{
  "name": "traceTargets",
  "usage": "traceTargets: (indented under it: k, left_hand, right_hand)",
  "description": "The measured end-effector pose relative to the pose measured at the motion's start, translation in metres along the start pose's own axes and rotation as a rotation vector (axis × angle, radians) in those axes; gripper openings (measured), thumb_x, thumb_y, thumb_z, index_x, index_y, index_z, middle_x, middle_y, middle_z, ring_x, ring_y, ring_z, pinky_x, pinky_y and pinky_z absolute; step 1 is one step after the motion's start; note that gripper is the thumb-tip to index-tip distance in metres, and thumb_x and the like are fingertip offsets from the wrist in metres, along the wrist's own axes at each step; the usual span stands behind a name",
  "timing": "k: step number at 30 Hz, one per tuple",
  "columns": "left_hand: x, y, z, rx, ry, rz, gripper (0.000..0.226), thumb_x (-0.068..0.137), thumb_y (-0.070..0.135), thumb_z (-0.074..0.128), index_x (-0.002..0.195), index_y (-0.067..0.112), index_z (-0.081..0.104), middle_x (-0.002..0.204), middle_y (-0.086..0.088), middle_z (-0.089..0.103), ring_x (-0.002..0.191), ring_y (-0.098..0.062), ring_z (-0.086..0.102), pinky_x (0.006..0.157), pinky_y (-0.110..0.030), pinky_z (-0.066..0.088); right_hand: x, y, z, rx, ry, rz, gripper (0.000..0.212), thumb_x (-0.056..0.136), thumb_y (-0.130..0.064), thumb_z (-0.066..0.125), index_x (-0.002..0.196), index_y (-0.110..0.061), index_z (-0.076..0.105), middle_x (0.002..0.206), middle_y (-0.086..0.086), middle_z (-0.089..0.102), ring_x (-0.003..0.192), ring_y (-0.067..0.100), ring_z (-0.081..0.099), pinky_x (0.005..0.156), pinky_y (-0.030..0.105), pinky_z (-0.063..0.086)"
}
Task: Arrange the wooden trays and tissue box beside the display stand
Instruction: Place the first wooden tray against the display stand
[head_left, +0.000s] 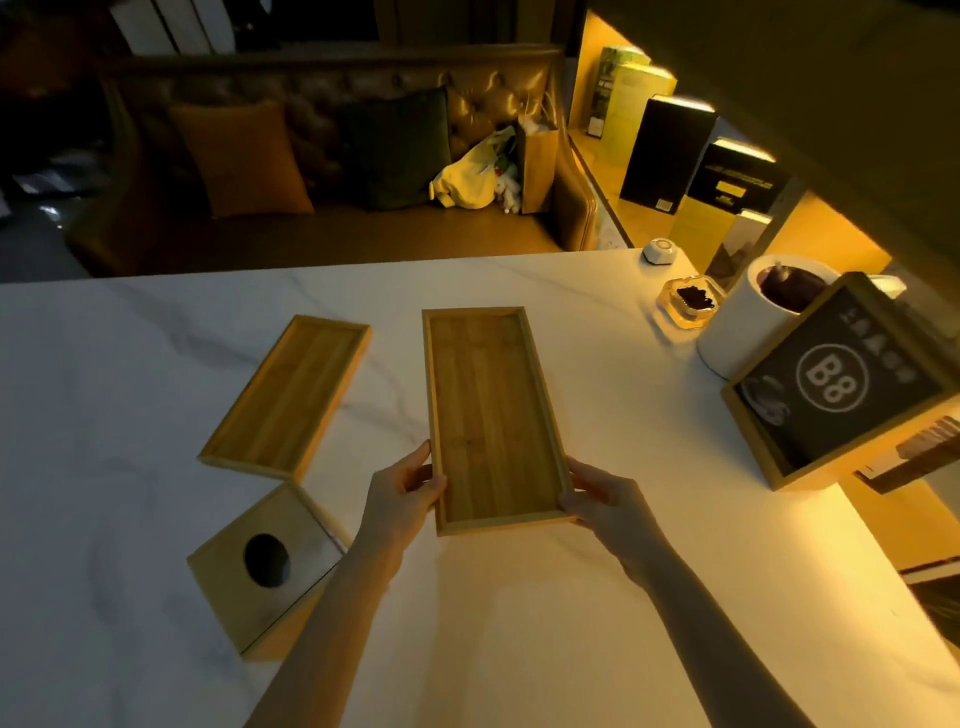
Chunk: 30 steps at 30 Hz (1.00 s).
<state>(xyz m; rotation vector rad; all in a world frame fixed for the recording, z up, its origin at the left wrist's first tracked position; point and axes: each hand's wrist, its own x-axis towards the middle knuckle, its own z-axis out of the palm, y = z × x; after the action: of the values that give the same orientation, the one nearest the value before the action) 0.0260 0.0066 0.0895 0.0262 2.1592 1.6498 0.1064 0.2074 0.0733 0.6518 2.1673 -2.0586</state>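
Between the two hands sits the longer wooden tray (493, 415), lengthwise away from the person on the white marble table (571, 597). Left hand (402, 493) clasps the tray's near left edge, thumb on the rim and fingers curled along the side; right hand (605, 501) clasps the near right corner the same way, so both are closed on the tray (whether it is lifted or resting flat, I cannot tell). Left of the left hand, and a little farther out, lies a second wooden tray (288, 395), angled and apart from the held one. Just nearer than that, beside the left forearm, stands the wooden tissue box (262, 566), its round opening facing up; one corner comes close to the second tray's near corner. Well to the right of the right hand stands the display stand (841, 384), a wood-framed dark panel marked "B8". Behind it are a white cylindrical container (743, 322) and a glass ashtray (688, 301).
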Motion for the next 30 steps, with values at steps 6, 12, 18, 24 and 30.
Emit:
traceTargets:
  k: [6, 12, 18, 24, 30]
  left_hand:
    - [0.005, 0.021, 0.062, -0.037, 0.019, 0.009, 0.035, 0.085, 0.011, 0.053, 0.12, 0.011, 0.052, 0.093, 0.007, 0.064, 0.091, -0.019, 0.061, 0.092, -0.041, 0.047]
    - [0.021, 0.032, 0.13, 0.024, -0.012, 0.006, 0.035, 0.085, 0.012, 0.053, 0.12, 0.01, 0.052, 0.103, -0.001, 0.063, 0.098, -0.024, 0.06, 0.094, -0.044, 0.047]
    - [0.047, 0.033, 0.19, 0.081, -0.069, -0.032, 0.039, 0.086, 0.011, 0.052, 0.125, 0.009, 0.047, 0.123, -0.011, 0.059, 0.113, -0.031, 0.055, 0.097, -0.045, 0.045]
    - [0.072, 0.026, 0.225, 0.14, -0.099, -0.034, 0.037, 0.087, 0.009, 0.05, 0.124, 0.008, 0.048, 0.111, -0.009, 0.062, 0.104, -0.031, 0.059, 0.09, -0.041, 0.049]
    - [0.093, 0.02, 0.242, 0.115, -0.105, -0.09, 0.036, 0.087, 0.004, 0.05, 0.123, 0.006, 0.047, 0.112, -0.013, 0.062, 0.107, -0.032, 0.058, 0.094, -0.041, 0.047]
  right_hand:
    - [-0.002, 0.004, -0.054, -0.092, 0.151, -0.043, 0.039, 0.088, -0.001, 0.052, 0.123, -0.02, 0.053, 0.108, -0.007, 0.062, 0.114, 0.025, 0.054, 0.102, 0.053, 0.042]
    - [0.003, 0.01, -0.118, -0.15, 0.199, -0.008, 0.038, 0.089, 0.001, 0.049, 0.119, -0.022, 0.058, 0.104, -0.007, 0.063, 0.11, 0.025, 0.055, 0.098, 0.051, 0.046]
    - [0.012, 0.019, -0.168, -0.231, 0.241, 0.021, 0.038, 0.09, 0.003, 0.045, 0.12, -0.018, 0.057, 0.088, -0.018, 0.057, 0.099, 0.018, 0.055, 0.09, 0.038, 0.048]
    - [0.03, 0.033, -0.193, -0.292, 0.27, 0.087, 0.037, 0.09, 0.004, 0.045, 0.119, -0.016, 0.057, 0.092, -0.008, 0.056, 0.101, 0.019, 0.053, 0.087, 0.036, 0.048]
    - [0.05, 0.048, -0.205, -0.335, 0.308, 0.142, 0.037, 0.088, 0.004, 0.048, 0.123, -0.009, 0.053, 0.1, 0.001, 0.05, 0.095, 0.014, 0.047, 0.083, 0.031, 0.048]
